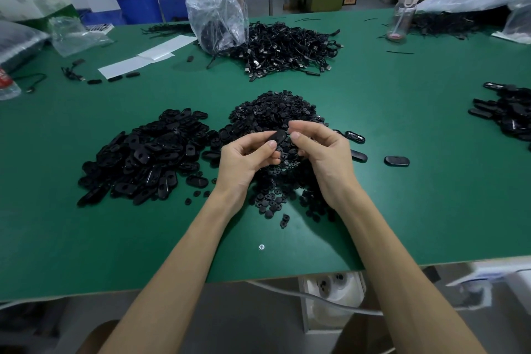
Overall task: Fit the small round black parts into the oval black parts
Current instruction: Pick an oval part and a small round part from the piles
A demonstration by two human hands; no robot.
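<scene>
On the green table (pixel 86 238), a small silver screw head (pixel 261 246) lies on the near side of the heap of small round black plastic parts (pixel 273 112). Both hands are above the near half of this heap. The left hand (pixel 244 161) holds one oval black plastic part (pixel 276 135): its thumb presses on top and its curled fingers (pixel 270 159) support it from below, and the far end of the part sticks out toward the right hand (pixel 321 152). The thumb and first finger of the right hand are bent with their tips close together, just beside that free end; I cannot tell if they pinch a round part. Left of the heap is a wide pile of oval black parts (pixel 149 158). Right of the heap lie single oval pieces (pixel 396 161). Behind the heap are a tangle of black cables (pixel 287 49) and a clear plastic bag (pixel 218 20).
</scene>
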